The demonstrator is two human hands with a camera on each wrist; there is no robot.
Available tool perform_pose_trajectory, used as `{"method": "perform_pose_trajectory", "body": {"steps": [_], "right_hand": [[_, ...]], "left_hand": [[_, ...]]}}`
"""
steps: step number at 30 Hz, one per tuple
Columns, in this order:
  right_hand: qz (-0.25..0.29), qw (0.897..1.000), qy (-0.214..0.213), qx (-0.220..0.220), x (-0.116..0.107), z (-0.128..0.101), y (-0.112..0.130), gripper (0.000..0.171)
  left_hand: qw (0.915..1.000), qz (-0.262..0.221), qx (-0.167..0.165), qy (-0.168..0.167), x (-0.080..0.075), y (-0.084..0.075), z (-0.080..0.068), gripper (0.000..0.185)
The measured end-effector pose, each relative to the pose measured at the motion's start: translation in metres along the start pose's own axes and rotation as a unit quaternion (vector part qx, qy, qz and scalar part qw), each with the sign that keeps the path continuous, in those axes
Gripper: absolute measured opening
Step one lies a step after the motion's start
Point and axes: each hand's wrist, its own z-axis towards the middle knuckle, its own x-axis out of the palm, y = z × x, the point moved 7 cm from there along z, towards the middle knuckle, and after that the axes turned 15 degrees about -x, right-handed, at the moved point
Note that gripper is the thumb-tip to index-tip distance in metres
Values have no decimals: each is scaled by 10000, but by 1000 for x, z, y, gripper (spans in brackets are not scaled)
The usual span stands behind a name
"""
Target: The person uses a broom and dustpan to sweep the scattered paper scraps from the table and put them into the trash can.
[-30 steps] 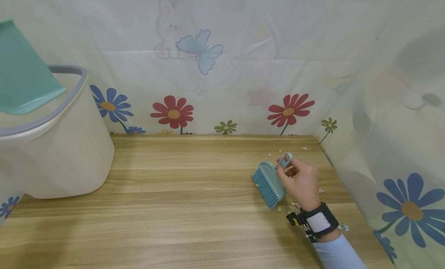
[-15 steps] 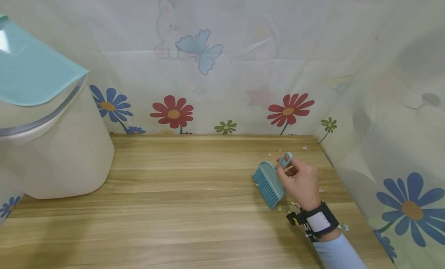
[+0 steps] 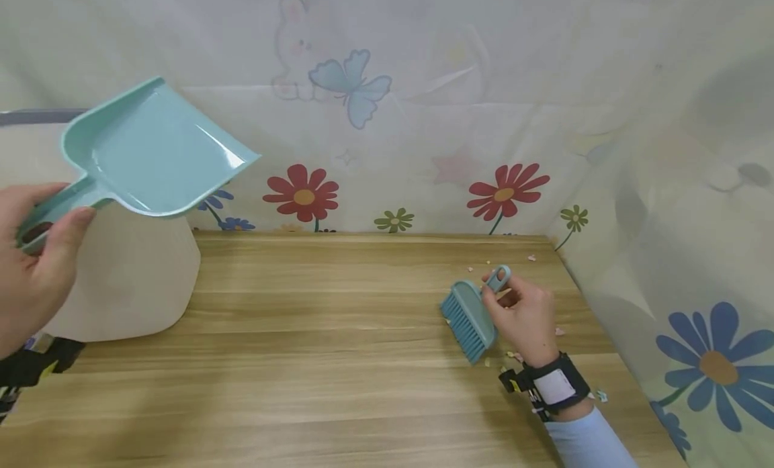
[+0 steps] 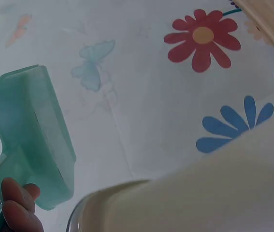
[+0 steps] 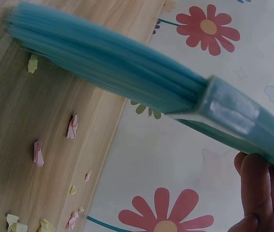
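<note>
Flowers are printed on the sheet behind the tabletop. By the left hand, the dustpan is gripped high up, its mouth pointed away. By the right hand, the brush is pinched, bristles facing left. Small scraps are scattered nearest the right hand, well apart from the dustpan.

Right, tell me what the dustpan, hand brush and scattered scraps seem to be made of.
Dustpan: likely smooth, glossy plastic, given its bright reflected highlights. Hand brush: probably plastic too, smooth with a slight sheen; the bristles look synthetic, fine and even. Scraps: seemingly paper, matte, with crumpled, creased shapes, though too small to be sure.
</note>
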Motion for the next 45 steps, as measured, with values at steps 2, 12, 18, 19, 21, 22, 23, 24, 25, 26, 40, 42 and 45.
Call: {"method": "perform_pose_trajectory", "body": {"steps": [2,12,18,19,21,22,23,24,25,26,40,42,45], "right_hand": [[6,10000,-12,-8,0,0,0,8],[-78,10000,11,37,0,-1,-2,8],[-82,10000,10,-25,0,-1,-3,8],[-77,10000,4,-35,0,-1,-3,8],[-72,10000,-5,-34,0,-1,-3,8],[-72,10000,-12,-37,0,-1,-3,8],[-70,10000,-18,-43,0,-1,-2,8],[-74,10000,-25,-50,-1,0,-2,8],[-76,10000,-28,-51,-1,0,-2,8],[-82,10000,-24,-50,-1,0,-2,8],[-94,10000,-1,-21,-1,0,-1,7],[-91,10000,-2,-25,-1,-1,0,7],[-104,9999,11,-35,0,-1,0,7]], "left_hand": [[9996,-11,294,15,3,-17,-5,48],[9945,-307,1001,95,39,-59,-38,76],[9901,-398,990,914,80,-56,-65,66],[9890,-417,959,1050,87,-56,-70,60],[9864,-511,877,1293,100,-55,-80,44],[9849,-550,860,1397,106,-55,-84,36],[9836,-568,837,1493,112,-55,-89,31],[9824,-578,809,1583,118,-55,-93,30],[9811,-590,778,1674,123,-55,-97,30],[9798,-595,740,1761,128,-56,-101,31],[9489,-531,160,3107,191,-57,-154,30],[9423,-524,54,3306,198,-56,-160,32],[9348,-490,-80,3518,204,-56,-164,33]]}}
